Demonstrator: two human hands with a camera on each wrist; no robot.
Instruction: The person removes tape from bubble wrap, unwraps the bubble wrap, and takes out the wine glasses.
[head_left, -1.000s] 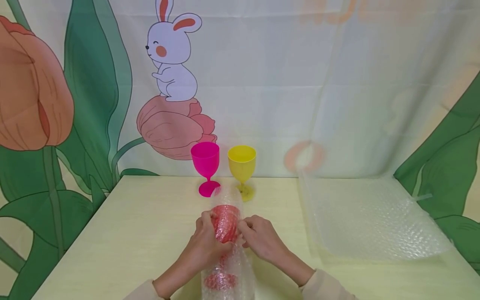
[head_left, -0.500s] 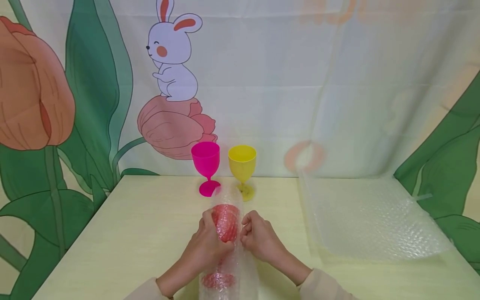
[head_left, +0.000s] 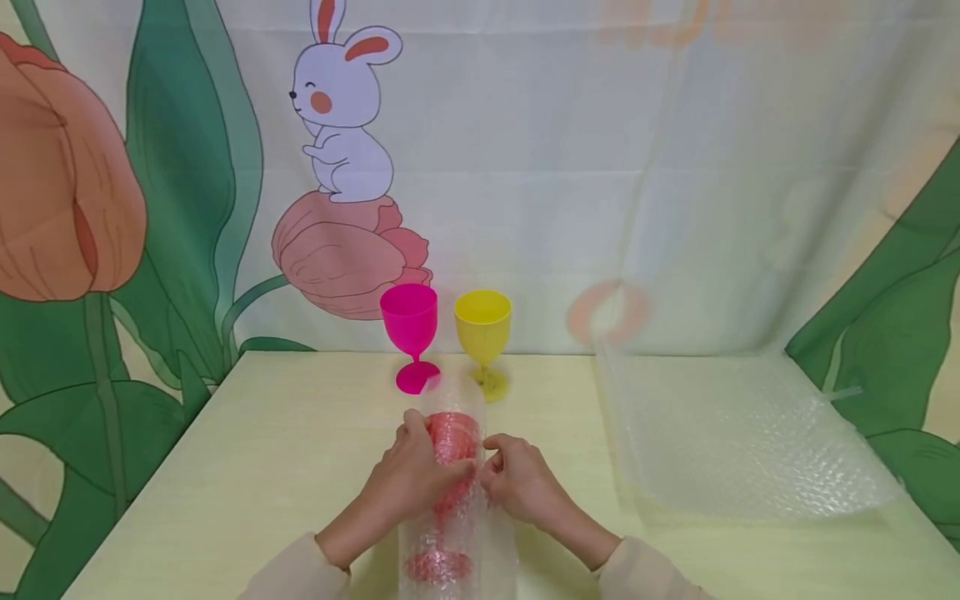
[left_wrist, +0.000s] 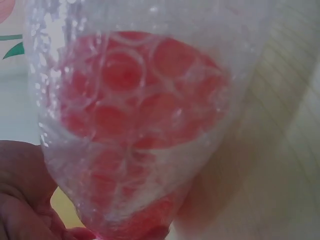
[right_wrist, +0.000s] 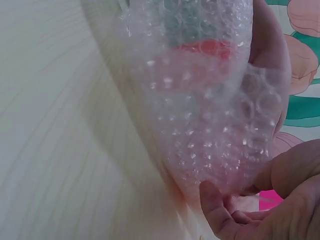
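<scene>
A red goblet [head_left: 450, 450], rolled in clear bubble wrap [head_left: 453, 392], lies between my hands, its foot towards me in the head view. My left hand [head_left: 408, 475] grips the wrapped bowl from the left, thumb across the top of it. On the other side my right hand [head_left: 521, 479] pinches the loose edge of the wrap between thumb and fingers, as the right wrist view shows at the bubble wrap [right_wrist: 220, 135]. Through the layers in the left wrist view, the goblet's round red foot [left_wrist: 140, 85] looks blurred.
A magenta goblet [head_left: 409, 321] and a yellow goblet [head_left: 483, 325] stand upright at the back of the table [head_left: 300, 433], just beyond the wrapped one. A flat sheet of bubble wrap [head_left: 750, 450] lies on the right. Behind hangs a printed curtain [head_left: 525, 167].
My left thumb has shifted up along the wrapped bowl. The fingers of my right hand have moved slightly at the wrap's edge. The other goblets and the flat sheet stay put.
</scene>
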